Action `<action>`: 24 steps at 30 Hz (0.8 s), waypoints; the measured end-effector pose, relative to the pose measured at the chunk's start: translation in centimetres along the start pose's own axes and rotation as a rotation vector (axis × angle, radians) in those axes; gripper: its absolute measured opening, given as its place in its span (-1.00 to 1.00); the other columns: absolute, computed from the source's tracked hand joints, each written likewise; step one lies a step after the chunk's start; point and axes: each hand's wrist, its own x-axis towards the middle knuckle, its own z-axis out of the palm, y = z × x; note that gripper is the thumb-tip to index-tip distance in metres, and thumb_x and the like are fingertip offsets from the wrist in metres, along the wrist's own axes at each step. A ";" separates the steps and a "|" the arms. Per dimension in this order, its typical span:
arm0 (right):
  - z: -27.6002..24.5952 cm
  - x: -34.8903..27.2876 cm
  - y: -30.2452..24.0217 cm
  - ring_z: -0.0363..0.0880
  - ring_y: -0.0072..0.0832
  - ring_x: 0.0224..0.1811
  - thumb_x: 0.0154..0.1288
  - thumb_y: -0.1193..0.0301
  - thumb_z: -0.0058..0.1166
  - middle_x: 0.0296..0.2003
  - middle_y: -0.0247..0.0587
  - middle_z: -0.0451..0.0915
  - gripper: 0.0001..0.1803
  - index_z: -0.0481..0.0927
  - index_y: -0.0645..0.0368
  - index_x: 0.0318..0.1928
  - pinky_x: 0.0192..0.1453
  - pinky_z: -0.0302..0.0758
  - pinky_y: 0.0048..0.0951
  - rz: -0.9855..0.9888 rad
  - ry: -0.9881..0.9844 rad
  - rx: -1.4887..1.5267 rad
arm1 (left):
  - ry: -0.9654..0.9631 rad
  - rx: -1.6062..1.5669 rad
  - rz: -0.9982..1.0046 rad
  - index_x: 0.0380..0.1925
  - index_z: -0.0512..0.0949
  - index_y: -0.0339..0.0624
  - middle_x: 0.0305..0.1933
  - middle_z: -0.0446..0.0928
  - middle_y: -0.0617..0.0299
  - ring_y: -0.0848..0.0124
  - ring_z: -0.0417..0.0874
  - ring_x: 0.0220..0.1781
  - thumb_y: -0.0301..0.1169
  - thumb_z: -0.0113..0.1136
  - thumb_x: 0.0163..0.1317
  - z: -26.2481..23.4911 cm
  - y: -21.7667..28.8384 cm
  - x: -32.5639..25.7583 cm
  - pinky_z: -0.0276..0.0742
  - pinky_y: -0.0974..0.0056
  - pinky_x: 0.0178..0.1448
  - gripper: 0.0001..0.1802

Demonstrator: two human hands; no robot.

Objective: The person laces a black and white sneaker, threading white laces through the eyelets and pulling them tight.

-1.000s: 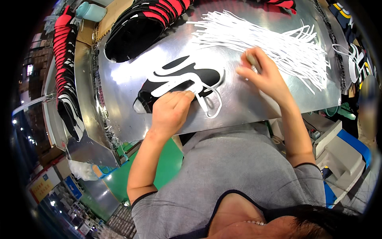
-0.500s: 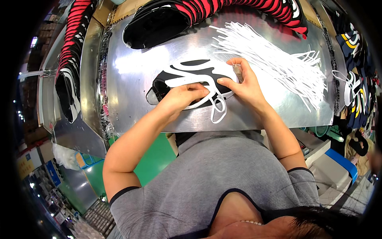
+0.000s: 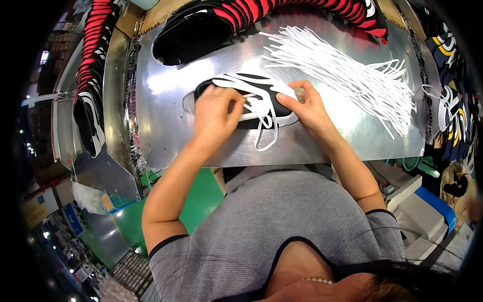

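From the head view, centre stage on the silver sheet-metal table point(image 3: 342, 133), there's a black-and-white fabric shoe upper point(image 3: 250, 84), lying lengthwise from nine o'clock to three. Its flat white lace point(image 3: 261, 143) spills off the near edge in a loop pointing between five and six.

At the nine o'clock end, here's the bare left hand point(image 3: 215, 111), fingers curled over the upper and almost closed, thumb near forefinger; a bit of white shows right by those fingertips, but whether they pinch the lace, I can't tell. Over at three o'clock, the bare right hand point(image 3: 311, 108) is half curled: thumb on the upper's end, fingers bent beyond it, something small and brownish by the forefinger. How firm that hold is, or whether the edge is pinched at all, I can't tell.

Look to two o'clock of the upper: a loose bundle of thin white laces point(image 3: 342, 73), well filled out. From eleven round to one curves a nested row of red-and-black uppers point(image 3: 236, 15), and at nine, past the table's edge, a second red-and-black stack point(image 3: 90, 70). Three o'clock, far side: dark fabric pieces with white and yellow trim point(image 3: 445, 48).
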 end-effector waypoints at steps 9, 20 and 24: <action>-4.6 -1.8 -2.3 0.58 -0.57 -0.15 0.20 0.33 0.40 -0.17 -0.19 0.64 -0.50 0.46 0.23 0.05 -0.06 0.48 -0.54 -0.003 0.039 0.170 | 0.526 0.717 -0.377 -0.33 0.65 -0.24 -0.28 0.64 0.08 0.07 0.61 -0.16 -0.44 0.26 0.23 -11.1 -13.7 -7.9 0.49 0.07 -0.05 -0.90; -5.0 -2.0 -3.1 0.46 -0.56 -0.42 0.24 0.26 0.31 -0.41 -0.34 0.56 -0.68 0.63 0.20 -0.10 -0.30 0.43 -0.53 -0.546 0.322 -0.882 | 0.084 -0.586 0.145 -0.37 0.64 -0.27 0.18 0.53 -0.01 0.32 0.56 0.05 -0.58 0.31 0.15 -5.1 6.2 0.0 0.49 0.32 0.03 -0.95; -5.0 -3.4 -4.8 0.54 -0.54 -0.36 0.16 0.39 0.38 -0.36 -0.31 0.59 -0.72 0.68 0.18 -0.13 -0.24 0.47 -0.50 -0.404 0.212 -0.348 | 0.200 -0.461 0.096 -0.34 0.64 -0.28 0.13 0.52 0.07 0.46 0.51 -0.06 -0.57 0.29 0.20 -2.3 4.8 2.2 0.39 0.43 -0.10 -0.96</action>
